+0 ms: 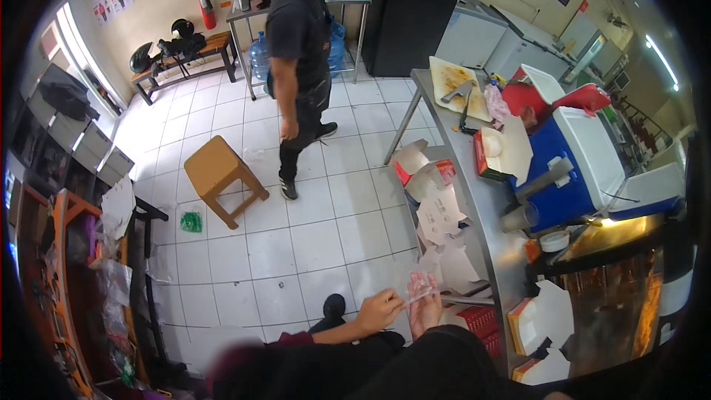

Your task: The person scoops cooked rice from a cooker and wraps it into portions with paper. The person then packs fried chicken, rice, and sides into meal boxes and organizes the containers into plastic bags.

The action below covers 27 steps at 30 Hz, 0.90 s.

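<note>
Low in the head view, my left hand (381, 309) pinches the edge of a clear plastic bag (420, 292) between its fingers. My right hand (425, 305) is beside it, palm up with fingers spread, and the thin plastic lies against its fingers. Just right of my hands is the steel table (484, 222), with opened cardboard food boxes (442, 211) on the shelf under it. Open takeaway boxes (541, 316) stand at the table's near end. Whether my right hand grips the plastic is hard to tell.
A person (300, 55) in dark clothes stands ahead, near a tan plastic stool (222, 172). On the table are a cutting board (458, 89) with a cleaver (458, 91), and a blue cooler (572, 172). An orange shelf rack (75, 205) is at left. A green bundle (191, 222) lies on the tiles.
</note>
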Tool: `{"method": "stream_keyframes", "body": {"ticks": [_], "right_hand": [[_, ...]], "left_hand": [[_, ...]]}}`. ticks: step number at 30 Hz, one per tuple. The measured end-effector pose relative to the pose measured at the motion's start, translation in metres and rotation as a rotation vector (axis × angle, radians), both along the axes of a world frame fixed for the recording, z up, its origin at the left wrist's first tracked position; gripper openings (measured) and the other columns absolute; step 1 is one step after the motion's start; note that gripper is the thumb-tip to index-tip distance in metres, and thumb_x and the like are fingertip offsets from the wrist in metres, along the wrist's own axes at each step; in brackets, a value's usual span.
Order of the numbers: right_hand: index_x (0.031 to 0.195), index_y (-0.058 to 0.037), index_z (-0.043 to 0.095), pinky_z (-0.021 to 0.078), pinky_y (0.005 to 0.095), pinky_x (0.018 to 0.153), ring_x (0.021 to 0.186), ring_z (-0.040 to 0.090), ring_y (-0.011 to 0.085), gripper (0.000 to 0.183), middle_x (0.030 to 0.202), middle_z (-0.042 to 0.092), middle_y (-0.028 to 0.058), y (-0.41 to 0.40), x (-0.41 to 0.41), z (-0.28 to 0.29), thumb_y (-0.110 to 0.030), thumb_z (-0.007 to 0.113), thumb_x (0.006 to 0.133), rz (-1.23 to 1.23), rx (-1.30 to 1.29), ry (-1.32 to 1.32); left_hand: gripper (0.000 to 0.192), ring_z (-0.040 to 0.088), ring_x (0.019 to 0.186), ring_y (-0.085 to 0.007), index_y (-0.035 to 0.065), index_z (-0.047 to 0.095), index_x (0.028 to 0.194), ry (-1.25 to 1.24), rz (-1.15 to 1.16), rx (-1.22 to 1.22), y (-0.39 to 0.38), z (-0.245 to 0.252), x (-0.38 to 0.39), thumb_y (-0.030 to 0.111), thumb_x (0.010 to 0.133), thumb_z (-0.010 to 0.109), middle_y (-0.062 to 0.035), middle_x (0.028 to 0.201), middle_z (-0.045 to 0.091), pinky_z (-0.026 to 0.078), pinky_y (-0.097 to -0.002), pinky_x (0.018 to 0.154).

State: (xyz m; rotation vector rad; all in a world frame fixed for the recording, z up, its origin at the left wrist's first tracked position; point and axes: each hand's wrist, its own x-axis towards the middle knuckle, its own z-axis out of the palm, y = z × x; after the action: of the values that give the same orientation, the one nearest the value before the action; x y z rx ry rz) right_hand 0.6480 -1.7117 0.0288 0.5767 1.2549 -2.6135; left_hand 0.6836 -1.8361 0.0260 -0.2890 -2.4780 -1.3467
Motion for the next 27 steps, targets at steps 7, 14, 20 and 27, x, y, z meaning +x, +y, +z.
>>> {"method": "stream_keyframes", "body": {"ticks": [7, 14, 20, 27], "right_hand": [[0.129, -0.0039, 0.021, 0.0315, 0.0382, 0.094, 0.118, 0.033, 0.0261, 0.063, 0.126, 0.036, 0.0176, -0.032, -0.007, -0.022, -0.051, 0.027, 0.087, 0.263, 0.044, -0.329], [0.13, -0.0063, 0.019, 0.0346, 0.037, 0.091, 0.108, 0.041, 0.0243, 0.061, 0.119, 0.04, 0.0134, -0.007, -0.024, -0.06, -0.049, 0.032, 0.088, 0.096, 0.071, -0.394], [0.119, -0.0036, 0.039, 0.0418, 0.0331, 0.078, 0.09, 0.046, 0.0193, 0.047, 0.102, 0.049, 0.0068, 0.002, -0.018, -0.027, -0.037, 0.046, 0.086, 0.13, 0.179, -0.376], [0.129, -0.0155, 0.032, 0.04, 0.0313, 0.083, 0.106, 0.04, 0.0201, 0.051, 0.125, 0.036, 0.0088, 0.047, -0.021, -0.015, -0.045, 0.036, 0.088, 0.16, 0.093, -0.192]], "left_hand": [[0.008, 0.055, 0.053, -0.019, 0.0071, 0.056, 0.079, -0.347, 0.075, 0.213, -0.01, -0.019, 0.0, 0.011, 0.073, 0.059, -0.0054, 0.068, 0.053, 0.044, -0.0276, 0.049], [0.007, 0.055, 0.059, -0.0208, 0.0055, 0.053, 0.079, -0.191, -0.126, 0.242, -0.003, -0.032, -0.003, 0.007, 0.073, 0.057, -0.0061, 0.072, 0.052, 0.045, -0.0302, 0.052], [0.009, 0.054, 0.06, -0.0194, 0.0053, 0.053, 0.081, -0.42, -0.319, 0.373, 0.003, -0.023, -0.008, 0.008, 0.075, 0.058, -0.0058, 0.072, 0.05, 0.044, -0.0288, 0.052], [0.011, 0.054, 0.057, -0.0185, 0.003, 0.054, 0.082, -0.381, -0.298, 0.351, 0.054, 0.003, -0.034, 0.011, 0.076, 0.059, -0.0073, 0.073, 0.054, 0.044, -0.0266, 0.053]]}}
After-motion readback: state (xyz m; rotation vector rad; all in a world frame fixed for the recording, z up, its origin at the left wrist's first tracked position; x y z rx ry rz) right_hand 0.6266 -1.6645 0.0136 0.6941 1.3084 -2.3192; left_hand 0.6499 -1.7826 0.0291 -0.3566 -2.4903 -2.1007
